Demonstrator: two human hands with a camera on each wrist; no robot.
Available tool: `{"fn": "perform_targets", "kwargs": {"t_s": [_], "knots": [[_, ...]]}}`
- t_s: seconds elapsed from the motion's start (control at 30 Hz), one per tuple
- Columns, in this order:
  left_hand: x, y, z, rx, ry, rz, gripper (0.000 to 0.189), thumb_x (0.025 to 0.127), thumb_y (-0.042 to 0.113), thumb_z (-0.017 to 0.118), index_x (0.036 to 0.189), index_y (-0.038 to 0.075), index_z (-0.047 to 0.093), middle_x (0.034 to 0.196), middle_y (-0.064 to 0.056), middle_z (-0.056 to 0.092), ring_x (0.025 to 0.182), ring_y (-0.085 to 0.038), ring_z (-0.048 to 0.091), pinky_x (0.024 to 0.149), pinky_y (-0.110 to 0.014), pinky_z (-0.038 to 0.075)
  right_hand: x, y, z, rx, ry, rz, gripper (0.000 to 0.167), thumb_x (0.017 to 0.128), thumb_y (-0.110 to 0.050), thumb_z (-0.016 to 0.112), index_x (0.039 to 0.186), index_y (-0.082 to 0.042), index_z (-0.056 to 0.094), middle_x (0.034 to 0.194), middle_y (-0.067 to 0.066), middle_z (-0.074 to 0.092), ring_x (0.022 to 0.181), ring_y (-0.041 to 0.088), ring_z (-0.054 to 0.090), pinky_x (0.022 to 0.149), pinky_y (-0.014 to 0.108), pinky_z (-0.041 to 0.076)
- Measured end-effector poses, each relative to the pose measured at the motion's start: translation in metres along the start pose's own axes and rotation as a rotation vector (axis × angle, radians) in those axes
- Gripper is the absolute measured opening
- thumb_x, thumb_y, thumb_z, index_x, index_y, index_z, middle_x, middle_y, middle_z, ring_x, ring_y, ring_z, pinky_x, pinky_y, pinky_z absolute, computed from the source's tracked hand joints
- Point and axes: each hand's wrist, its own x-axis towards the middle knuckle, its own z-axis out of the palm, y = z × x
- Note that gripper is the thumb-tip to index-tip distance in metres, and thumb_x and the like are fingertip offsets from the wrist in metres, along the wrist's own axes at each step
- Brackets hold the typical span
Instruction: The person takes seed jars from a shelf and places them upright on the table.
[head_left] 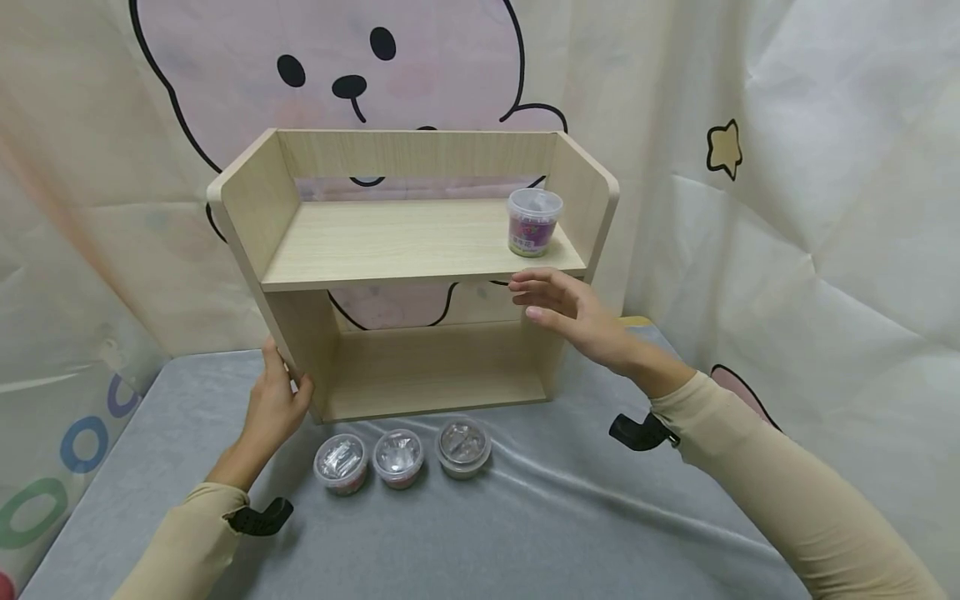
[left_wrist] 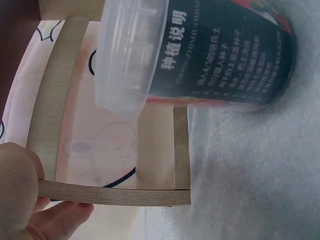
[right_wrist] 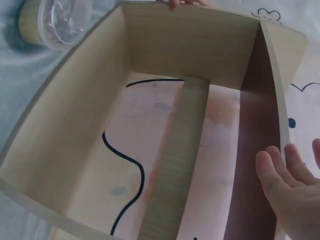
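A pale wooden two-tier shelf [head_left: 420, 242] stands on the table. My left hand [head_left: 276, 404] grips the lower front edge of its left side panel [left_wrist: 115, 193], thumb on one face and fingers on the other. The right hand [head_left: 570, 315] is at the front edge of the upper board, near the right side, fingers extended and holding nothing; the right wrist view shows this hand [right_wrist: 295, 190] beside that board too. Just above it, a clear-lidded plastic cup [head_left: 534, 223] with a purple label stands upright on the upper board's right end.
Three lidded plastic cups [head_left: 398, 457] stand in a row on the grey cloth [head_left: 525, 517] in front of the shelf. One cup with a dark printed label [left_wrist: 220, 55] looms close in the left wrist view. A printed curtain [head_left: 787, 208] hangs behind and at the sides.
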Motion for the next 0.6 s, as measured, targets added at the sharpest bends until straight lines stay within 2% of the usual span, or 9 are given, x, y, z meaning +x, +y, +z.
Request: {"fn": "perform_targets", "kwargs": {"t_s": [0.2,0.43,0.6], "knots": [[0.0,0.0,-0.001,-0.009,-0.008,0.0,0.068,0.085,-0.007,0.06,0.143,0.004,0.026,0.103,-0.034,0.064,0.087,-0.054,0.067,0.068,-0.063,0.051,0.002,-0.008,-0.007,0.005,0.032,0.011,0.05,0.099,-0.007,0.05,0.147,0.002,0.039,0.149,0.019,0.048,0.129,0.017,0.055,0.104,0.019,0.047],[0.0,0.001,0.0,-0.02,-0.005,0.011,0.07,0.084,-0.008,0.06,0.143,0.005,0.025,0.099,-0.032,0.065,0.084,-0.052,0.067,0.066,-0.061,0.051,0.004,-0.017,-0.015,0.017,0.067,0.0,0.051,0.1,-0.006,0.048,0.149,0.001,0.035,0.152,0.021,0.043,0.128,0.015,0.055,0.104,0.017,0.047],[0.0,0.001,0.0,-0.015,-0.002,0.009,0.068,0.084,-0.008,0.06,0.142,0.005,0.026,0.097,-0.032,0.065,0.082,-0.051,0.067,0.065,-0.06,0.05,0.005,-0.025,-0.019,0.016,0.128,-0.009,0.052,0.1,-0.006,0.048,0.15,-0.001,0.035,0.152,0.02,0.043,0.135,0.026,0.051,0.106,0.019,0.045]]}}
